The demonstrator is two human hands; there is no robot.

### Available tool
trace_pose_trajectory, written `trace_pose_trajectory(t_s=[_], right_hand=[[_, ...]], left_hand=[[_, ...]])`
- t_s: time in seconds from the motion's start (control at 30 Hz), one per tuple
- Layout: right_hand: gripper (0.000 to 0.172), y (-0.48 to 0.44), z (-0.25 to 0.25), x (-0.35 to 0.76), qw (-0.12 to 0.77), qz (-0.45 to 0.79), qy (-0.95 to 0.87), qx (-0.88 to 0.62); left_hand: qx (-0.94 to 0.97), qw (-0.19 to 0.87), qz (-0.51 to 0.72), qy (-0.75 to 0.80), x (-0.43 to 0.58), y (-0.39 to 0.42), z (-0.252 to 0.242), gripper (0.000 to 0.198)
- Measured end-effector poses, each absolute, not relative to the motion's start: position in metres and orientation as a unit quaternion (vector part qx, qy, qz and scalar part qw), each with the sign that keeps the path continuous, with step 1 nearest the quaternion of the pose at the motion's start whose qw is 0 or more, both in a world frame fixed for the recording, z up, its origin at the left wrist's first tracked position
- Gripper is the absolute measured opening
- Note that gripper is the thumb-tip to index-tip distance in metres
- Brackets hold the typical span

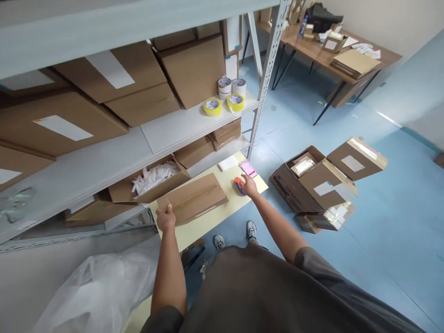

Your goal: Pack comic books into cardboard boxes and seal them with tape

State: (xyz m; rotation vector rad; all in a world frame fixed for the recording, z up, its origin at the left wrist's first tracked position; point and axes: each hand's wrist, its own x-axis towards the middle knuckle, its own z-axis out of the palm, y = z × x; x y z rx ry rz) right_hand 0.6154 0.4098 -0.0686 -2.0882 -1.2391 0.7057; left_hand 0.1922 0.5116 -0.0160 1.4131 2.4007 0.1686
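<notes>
A closed, long cardboard box (pixel 196 198) lies on the pale yellow tabletop (pixel 204 230), with a strip of tape along its top. My left hand (pixel 166 217) grips the near left end of this box, thumb on top. To the right of the box, my right hand (pixel 249 185) is closed on a red and blue tool (pixel 239 184) at the tabletop. Just beyond that hand lies a phone with a pink screen (pixel 249 169), and a white paper (pixel 227 163) is to its left.
A metal shelf (pixel 180 132) with cartons and tape rolls (pixel 212 107) rises beyond the tabletop. Opened boxes (pixel 294 185) stand on the floor at right. Plastic sheeting (pixel 104 291) is at lower left. A wooden table (pixel 319 58) stands farther back.
</notes>
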Motion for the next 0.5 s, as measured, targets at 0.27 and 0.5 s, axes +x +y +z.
trace_pose_trajectory(t_s=[0.27, 0.5], right_hand=[[0.026, 0.409, -0.125, 0.636, 0.095, 0.377, -0.46, -0.798], [0.03, 0.405, -0.147, 0.616, 0.039, 0.412, -0.479, -0.775]], left_hand=[[0.498, 0.155, 0.04, 0.852, 0.229, 0.488, -0.013, 0.068], [0.489, 0.141, 0.042, 0.86, 0.24, 0.474, -0.011, 0.068]])
